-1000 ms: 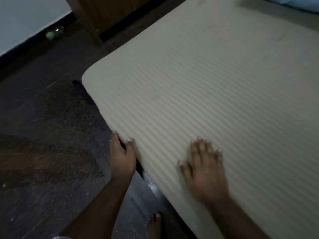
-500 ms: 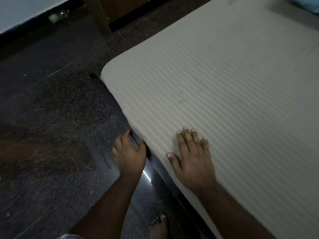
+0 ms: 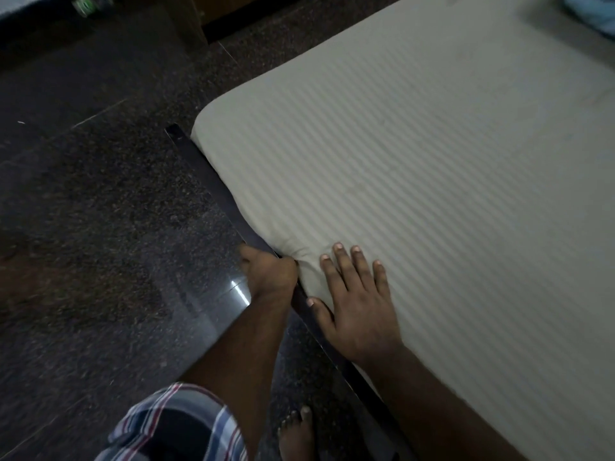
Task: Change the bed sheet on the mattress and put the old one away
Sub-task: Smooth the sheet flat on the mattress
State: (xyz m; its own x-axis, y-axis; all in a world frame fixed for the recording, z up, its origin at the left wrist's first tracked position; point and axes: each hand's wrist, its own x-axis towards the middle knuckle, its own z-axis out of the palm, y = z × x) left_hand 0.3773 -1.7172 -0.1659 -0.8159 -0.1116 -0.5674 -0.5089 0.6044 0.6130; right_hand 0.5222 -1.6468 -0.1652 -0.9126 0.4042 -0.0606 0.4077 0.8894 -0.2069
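A pale striped bed sheet (image 3: 416, 161) covers the mattress, which fills the right side of the view. My left hand (image 3: 269, 277) is at the mattress's near side edge, fingers curled down into the gap by the dark bed frame rail (image 3: 206, 174). The sheet puckers against its thumb, so it seems to grip the sheet's edge; the fingertips are hidden. My right hand (image 3: 356, 304) lies flat on the sheet just beside it, fingers straight and spread, thumb at the mattress edge.
Dark speckled floor (image 3: 100, 227) spreads to the left. A wooden furniture leg (image 3: 193, 21) and a green bottle (image 3: 87, 2) stand at the top left. Light blue cloth (image 3: 592, 15) lies at the mattress's far right corner. My bare foot (image 3: 296, 434) stands by the frame.
The view has shifted, showing more of the frame rail. My left hand went from straight fingers in the gap to curled fingers at the edge, and the sheet now puckers there. My right hand moved closer to it.
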